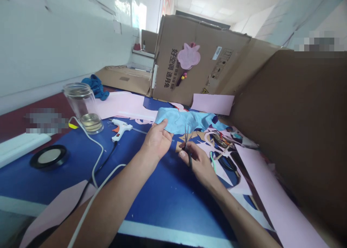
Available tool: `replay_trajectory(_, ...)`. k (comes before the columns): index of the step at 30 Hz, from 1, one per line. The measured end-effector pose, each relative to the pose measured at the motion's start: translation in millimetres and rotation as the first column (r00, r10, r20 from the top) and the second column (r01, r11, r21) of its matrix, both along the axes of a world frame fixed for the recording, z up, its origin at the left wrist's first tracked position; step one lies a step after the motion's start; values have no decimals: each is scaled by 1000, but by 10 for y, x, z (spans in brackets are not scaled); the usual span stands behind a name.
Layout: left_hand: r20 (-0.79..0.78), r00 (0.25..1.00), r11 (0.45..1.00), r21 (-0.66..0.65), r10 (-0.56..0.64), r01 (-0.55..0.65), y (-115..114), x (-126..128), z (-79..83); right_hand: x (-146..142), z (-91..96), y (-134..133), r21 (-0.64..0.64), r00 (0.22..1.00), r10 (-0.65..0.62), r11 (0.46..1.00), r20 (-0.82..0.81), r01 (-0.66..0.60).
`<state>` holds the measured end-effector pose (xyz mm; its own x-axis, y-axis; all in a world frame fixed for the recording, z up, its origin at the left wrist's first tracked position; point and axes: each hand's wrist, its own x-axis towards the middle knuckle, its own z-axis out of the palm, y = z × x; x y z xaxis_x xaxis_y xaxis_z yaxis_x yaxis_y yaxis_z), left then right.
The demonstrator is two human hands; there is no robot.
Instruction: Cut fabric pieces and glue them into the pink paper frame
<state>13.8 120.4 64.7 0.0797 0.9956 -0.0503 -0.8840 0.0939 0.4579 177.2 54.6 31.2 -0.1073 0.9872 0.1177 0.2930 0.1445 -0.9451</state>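
My left hand (156,141) pinches the near edge of a light blue sheet of soft material (187,120) that lies across the blue table (162,190). My right hand (199,163) is closed round the handles of a pair of scissors (187,141). The blades point up and away, their tips at the blue sheet's lower edge. Both forearms reach in from the bottom of the view.
A white glue gun (120,128) with a black cord lies left of my hands, beside a glass jar (84,107) and a black round lid (48,156). Pink sheets (213,103), paper scraps and cardboard boxes (200,60) crowd the far and right sides.
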Motion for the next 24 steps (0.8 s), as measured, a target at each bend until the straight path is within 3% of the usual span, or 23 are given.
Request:
replay_trajectory(9,87,996,996,-87,4,4,-52,11,116,-33,-171,36,14,997,54,998,-48,-53)
replay_trajectory(17,163,986,980,-186,-40,70,-68,27,167,-90,-201,30,45,994,75,996,-74,-72)
replay_trajectory(24,219,976,987,-158,-6,41,-73,42,158,-122,-231,29,71,995,79,995,-68,-74)
